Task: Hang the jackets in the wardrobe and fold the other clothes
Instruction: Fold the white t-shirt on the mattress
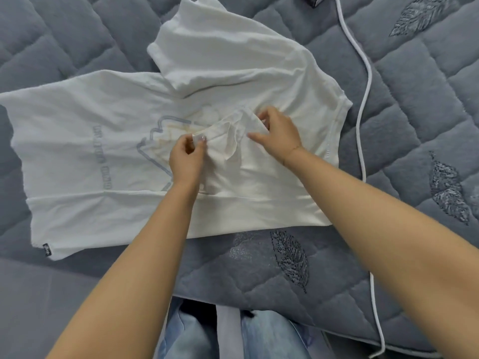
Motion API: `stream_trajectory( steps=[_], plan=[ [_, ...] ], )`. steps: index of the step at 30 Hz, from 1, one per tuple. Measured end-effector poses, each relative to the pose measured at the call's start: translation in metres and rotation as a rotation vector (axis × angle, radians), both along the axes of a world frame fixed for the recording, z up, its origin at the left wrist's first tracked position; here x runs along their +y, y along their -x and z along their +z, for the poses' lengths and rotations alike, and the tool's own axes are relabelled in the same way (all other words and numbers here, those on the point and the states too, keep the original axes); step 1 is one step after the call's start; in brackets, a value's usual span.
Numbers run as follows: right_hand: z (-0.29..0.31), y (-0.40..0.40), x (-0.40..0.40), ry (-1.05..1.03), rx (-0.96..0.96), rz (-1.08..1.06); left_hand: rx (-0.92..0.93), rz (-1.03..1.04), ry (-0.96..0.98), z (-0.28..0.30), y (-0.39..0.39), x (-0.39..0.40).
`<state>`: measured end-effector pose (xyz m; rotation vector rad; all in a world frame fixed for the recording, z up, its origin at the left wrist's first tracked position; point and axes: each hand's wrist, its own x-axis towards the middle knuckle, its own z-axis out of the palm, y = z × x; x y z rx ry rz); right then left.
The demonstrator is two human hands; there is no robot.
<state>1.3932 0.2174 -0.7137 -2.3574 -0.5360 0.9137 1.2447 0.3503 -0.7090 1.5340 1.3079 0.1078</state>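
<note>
The fingers (199, 141) of the left hand (185, 159) are curled and pinch a small raised fold of white cloth between thumb and fingertips; the right hand (278, 133) lies just beside it, its fingers bent into the same bunched cloth, thumb stretched toward the left hand, gripping the folded sleeve (233, 133) that lies across the chest of the white T-shirt (90, 141); the shirt is spread on the bed, hem toward the left of the view, neck edge toward the right, with a pale grey outline print (153, 151) and a line of faint lettering showing through the cloth; the far sleeve (207, 55) is flopped loosely over the upper part of the shirt; the near long edge is folded over in a flat band, and a small dark label (47, 248) sits at the near hem corner; the shirt rests on a grey quilted bedcover (414, 125) stitched with leaf motifs; a white cable (364, 104) runs down the cover just right of the shirt, apart from it; both bare forearms reach in from the bottom; below them the person's light blue jeans (259, 338) show at the bed's edge.
</note>
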Motion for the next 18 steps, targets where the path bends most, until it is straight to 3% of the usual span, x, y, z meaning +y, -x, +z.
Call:
stream_trajectory(
  steps=[3,7,12,18],
  plan=[
    [-0.002,-0.01,-0.001,-0.131,-0.028,-0.045,-0.112,-0.064,0.078,0.011,0.003,0.014],
    [0.022,0.002,-0.048,-0.414,-0.069,-0.14,-0.151,-0.255,0.034,0.037,0.027,0.022],
    [0.034,0.05,-0.115,-0.358,-0.233,0.195,-0.18,-0.601,-0.076,0.051,0.071,0.004],
    [0.006,0.085,-0.144,-0.279,-0.338,0.398,-0.133,-1.017,-0.334,0.016,0.122,-0.027]
  ],
)
